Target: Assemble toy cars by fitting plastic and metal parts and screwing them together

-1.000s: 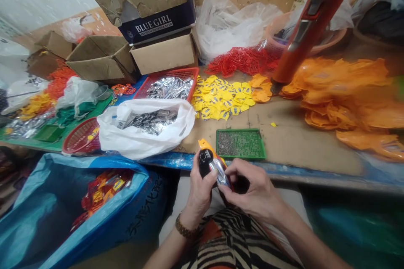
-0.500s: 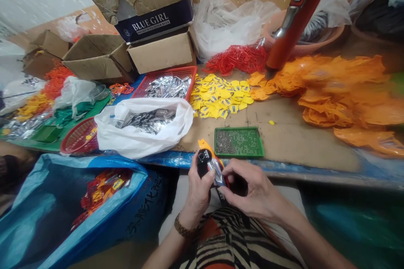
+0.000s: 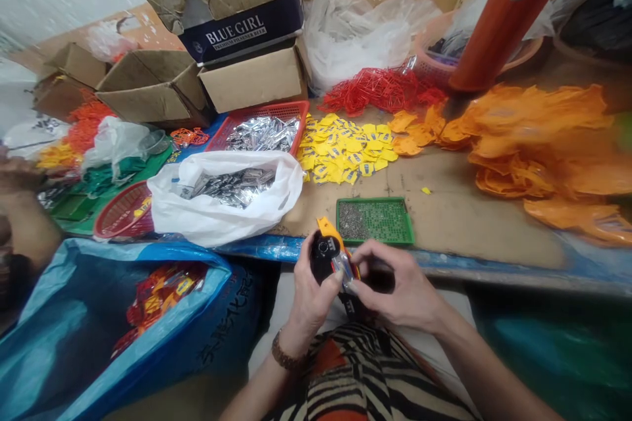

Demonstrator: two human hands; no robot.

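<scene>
My left hand is wrapped round a small black tool with an orange top, held over my lap just below the table edge. My right hand pinches a small silver foil packet against that tool. Right behind my hands, a green tray of tiny metal pieces rests on the table. More silver packets fill a white plastic bag and a red basket. Yellow tags lie in a pile behind the green tray.
Orange tags cover the table's right side, red loops lie at the back. Cardboard boxes stack at the back left. An orange post rises at upper right. A blue bag holds finished pieces at lower left. Another person's arm shows at far left.
My hands and the tool have shifted slightly up and right, toward the table edge. The view has tilted a little. A person's arm has come into view at the far left.
</scene>
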